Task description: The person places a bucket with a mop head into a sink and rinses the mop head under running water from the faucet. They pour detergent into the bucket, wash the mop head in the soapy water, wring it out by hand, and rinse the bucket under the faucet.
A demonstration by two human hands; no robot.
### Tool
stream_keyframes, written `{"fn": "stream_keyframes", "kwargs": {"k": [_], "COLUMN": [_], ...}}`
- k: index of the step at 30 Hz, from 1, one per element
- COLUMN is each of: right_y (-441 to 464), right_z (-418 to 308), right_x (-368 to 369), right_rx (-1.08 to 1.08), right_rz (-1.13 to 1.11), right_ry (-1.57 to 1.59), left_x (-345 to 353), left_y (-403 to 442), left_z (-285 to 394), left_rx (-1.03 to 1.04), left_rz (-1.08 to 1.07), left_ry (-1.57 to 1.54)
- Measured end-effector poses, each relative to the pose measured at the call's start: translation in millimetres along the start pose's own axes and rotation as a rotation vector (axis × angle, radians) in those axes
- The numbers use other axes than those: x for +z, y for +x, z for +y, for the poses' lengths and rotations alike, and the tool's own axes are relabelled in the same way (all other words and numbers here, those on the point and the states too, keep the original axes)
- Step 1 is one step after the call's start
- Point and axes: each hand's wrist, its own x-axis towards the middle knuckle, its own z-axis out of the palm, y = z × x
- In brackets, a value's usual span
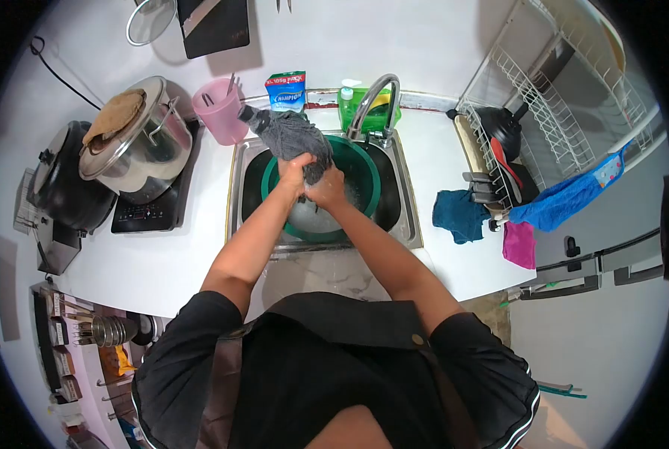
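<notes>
Both hands grip a bunched, wet-looking grey cloth (293, 138) above a green basin (374, 187). My left hand (295, 173) is closed around its lower left side, and my right hand (327, 188) is closed around the lower right, close beside the left. The upper part of the cloth flops toward the upper left, past the basin's rim. Soapy, whitish water (316, 218) shows in the basin below my wrists. The basin sits inside a steel sink (413, 224), under a curved faucet (361, 112).
Behind the sink stand a pink cup (221, 112), a detergent packet (286, 91) and a green bottle (349, 111). A large steel pot (155, 142) rests on a black cooker (151, 215) at left. To the right are a folded teal cloth (458, 215) and a white dish rack (540, 97).
</notes>
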Motion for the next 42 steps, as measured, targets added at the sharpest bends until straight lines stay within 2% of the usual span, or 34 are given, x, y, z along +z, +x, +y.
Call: {"fn": "stream_keyframes", "kwargs": {"k": [4,6,8,9,10,11,12,13,15,16,18,22,25,27,28,30,31,33,36,37,39,40,42], "right_y": [1,5,14,17,18,22,28,33,28,28,19,2,-14,1,3,14,22,29,11,9,5,0,-8], "right_z": [0,-8,5,12,11,7,2,6,22,19,13,7,18,9,2,-9,-10,-9,17,25,33,36,44], "right_x": [1,-5,-5,-4,-6,-9,-12,-9,4,2,-1,-4,6,9,7,-5,-8,-13,6,10,12,17,26], "right_rx": [0.105,0.083,0.009,-0.062,-0.060,0.001,0.061,0.053,-0.138,-0.141,0.107,-0.027,0.080,0.071,0.069,-0.055,-0.060,-0.444,-0.332,-0.301,-0.198,-0.197,-0.237], "right_rz": [-0.075,-0.099,-0.075,-0.054,-0.060,-0.180,-0.298,-0.297,-0.151,-0.153,-0.212,-0.037,-0.142,0.054,0.051,0.257,0.259,0.217,0.206,0.203,-0.036,-0.041,0.100], "right_ry": [0.049,0.014,0.025,0.039,0.041,0.104,0.164,0.161,0.149,0.147,0.292,0.437,0.366,0.337,0.343,0.256,0.255,0.108,0.107,0.108,0.007,0.010,-0.150], "left_x": [-1,-3,-2,-5,-10,-17,-29,-27,-26,-26,-27,-13,7,11,17,21,24,29,18,6,1,5,7], "left_y": [2,1,0,-2,-4,-2,7,9,3,3,1,8,8,21,16,17,16,11,21,28,27,22,17], "left_z": [6,9,13,14,14,13,10,11,9,6,-1,0,16,12,21,26,26,22,5,-9,-12,-9,-5], "left_rx": [-0.091,-0.126,-0.203,-0.205,-0.124,-0.039,-0.201,-0.193,-0.207,-0.205,-0.167,-0.028,-0.106,0.011,-0.065,0.013,0.079,0.110,0.104,0.270,0.434,0.368,0.300], "left_rz": [-0.045,-0.056,-0.170,-0.167,-0.257,-0.347,-0.378,-0.381,-0.400,-0.400,-0.245,-0.247,-0.141,-0.155,-0.091,-0.132,-0.170,-0.166,-0.221,-0.261,-0.290,-0.258,-0.221], "left_ry": [0.011,-0.010,0.014,0.012,0.136,0.261,0.250,0.247,0.134,0.131,0.224,0.106,-0.065,0.101,0.192,0.194,0.188,0.180,0.193,0.386,0.584,0.536,0.487]}}
